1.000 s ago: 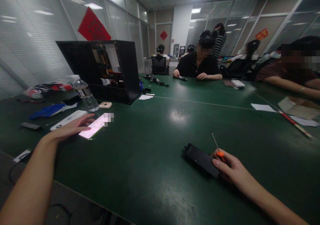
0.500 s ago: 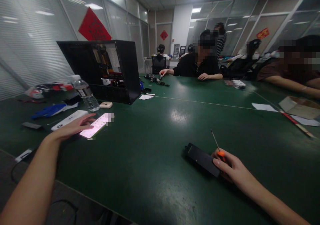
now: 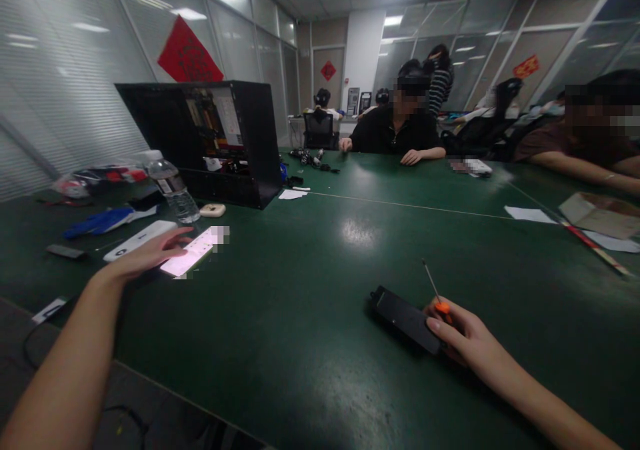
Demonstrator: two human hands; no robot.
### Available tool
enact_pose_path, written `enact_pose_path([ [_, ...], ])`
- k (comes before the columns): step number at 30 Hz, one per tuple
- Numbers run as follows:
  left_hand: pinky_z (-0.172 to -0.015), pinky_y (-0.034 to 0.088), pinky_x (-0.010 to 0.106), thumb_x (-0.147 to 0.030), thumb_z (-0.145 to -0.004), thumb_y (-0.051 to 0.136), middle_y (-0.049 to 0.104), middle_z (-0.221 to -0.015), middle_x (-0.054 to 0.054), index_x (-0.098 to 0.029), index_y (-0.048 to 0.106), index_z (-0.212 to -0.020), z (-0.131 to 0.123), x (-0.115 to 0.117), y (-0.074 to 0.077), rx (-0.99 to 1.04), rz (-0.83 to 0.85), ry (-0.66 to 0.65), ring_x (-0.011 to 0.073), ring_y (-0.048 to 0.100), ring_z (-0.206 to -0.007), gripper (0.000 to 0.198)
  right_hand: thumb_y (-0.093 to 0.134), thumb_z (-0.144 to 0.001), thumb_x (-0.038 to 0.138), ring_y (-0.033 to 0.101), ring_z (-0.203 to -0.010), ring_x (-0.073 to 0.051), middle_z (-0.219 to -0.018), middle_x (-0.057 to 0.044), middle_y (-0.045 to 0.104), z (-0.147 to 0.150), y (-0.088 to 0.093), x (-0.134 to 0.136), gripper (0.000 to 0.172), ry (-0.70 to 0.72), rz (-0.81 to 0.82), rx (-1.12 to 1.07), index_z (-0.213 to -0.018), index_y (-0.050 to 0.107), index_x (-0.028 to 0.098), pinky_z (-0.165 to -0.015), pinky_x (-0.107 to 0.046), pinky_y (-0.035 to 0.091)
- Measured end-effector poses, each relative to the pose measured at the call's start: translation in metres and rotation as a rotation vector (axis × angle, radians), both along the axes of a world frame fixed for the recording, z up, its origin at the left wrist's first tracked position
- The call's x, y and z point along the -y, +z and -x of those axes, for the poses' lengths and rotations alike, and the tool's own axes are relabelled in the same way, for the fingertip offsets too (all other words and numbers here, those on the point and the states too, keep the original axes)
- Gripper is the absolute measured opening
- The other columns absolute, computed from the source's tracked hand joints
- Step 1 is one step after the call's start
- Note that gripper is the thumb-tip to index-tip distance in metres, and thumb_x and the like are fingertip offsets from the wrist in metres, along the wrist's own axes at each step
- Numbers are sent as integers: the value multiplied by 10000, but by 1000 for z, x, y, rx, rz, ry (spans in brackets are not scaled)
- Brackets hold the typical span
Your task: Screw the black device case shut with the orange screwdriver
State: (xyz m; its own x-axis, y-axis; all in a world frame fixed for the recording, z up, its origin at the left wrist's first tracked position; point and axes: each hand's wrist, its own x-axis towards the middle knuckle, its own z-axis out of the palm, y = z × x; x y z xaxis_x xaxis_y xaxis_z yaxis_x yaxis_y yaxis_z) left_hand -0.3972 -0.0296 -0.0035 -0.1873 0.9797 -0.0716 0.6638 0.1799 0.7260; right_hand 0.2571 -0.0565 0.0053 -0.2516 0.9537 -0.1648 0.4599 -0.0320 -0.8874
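Observation:
On the left, my left hand (image 3: pixel 153 253) rests at a lit smartphone (image 3: pixel 187 257) that lies face up, its thumb at the screen and its fingers loosely stretched out. My right hand (image 3: pixel 463 330) is closed round a screwdriver (image 3: pixel 442 308) with an orange handle, the thin shaft pointing up and away. The same hand pinches the near end of a long flat black case (image 3: pixel 404 320), thumb on top. What kind of case it is, I cannot tell. Part of the screwdriver's handle is hidden in the palm.
An open black computer case (image 3: pixel 257 143) stands at the back left, with a tilted water bottle (image 3: pixel 173 187), a white oblong device (image 3: pixel 140 240) and blue gloves (image 3: pixel 105 222) near it. Across the green table (image 3: pixel 310 290) sits a co-worker (image 3: pixel 395 130). A box (image 3: pixel 600 213) stands far right.
The co-worker's hand across the table has drawn back to the right, and the red-ended thing in it no longer shows. My own hands look almost unmoved.

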Motion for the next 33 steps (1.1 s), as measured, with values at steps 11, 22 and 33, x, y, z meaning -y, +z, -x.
enact_pose_path([
  [11, -1139, 413, 462, -593, -633, 802, 529, -1482, 129, -243, 379, -1504, 2, 4, 1, 47, 30, -18, 326, 513, -1352, 1030, 644, -729, 699, 493, -572, -140, -723, 7, 543, 5, 5, 1, 494, -21, 18, -5, -811, 565, 219, -475, -264, 360],
  [22, -1135, 414, 487, -678, -644, 748, 633, -1378, 137, -197, 480, -1431, -1, 2, 6, 92, -3, 53, 344, 534, -1335, 960, 631, -755, 683, 541, -649, -172, -743, -7, 567, 3, 5, 0, 474, -9, -17, 10, -812, 572, 216, -520, -274, 412],
  [33, -1041, 507, 440, -738, -608, 742, 673, -1307, 171, -160, 500, -1402, -2, -4, 1, 44, -23, 80, 337, 617, -1235, 1011, 596, -785, 688, 442, -505, -113, -698, 26, 512, -1, -2, -1, 471, 9, 14, 20, -851, 558, 223, -424, -248, 316],
])
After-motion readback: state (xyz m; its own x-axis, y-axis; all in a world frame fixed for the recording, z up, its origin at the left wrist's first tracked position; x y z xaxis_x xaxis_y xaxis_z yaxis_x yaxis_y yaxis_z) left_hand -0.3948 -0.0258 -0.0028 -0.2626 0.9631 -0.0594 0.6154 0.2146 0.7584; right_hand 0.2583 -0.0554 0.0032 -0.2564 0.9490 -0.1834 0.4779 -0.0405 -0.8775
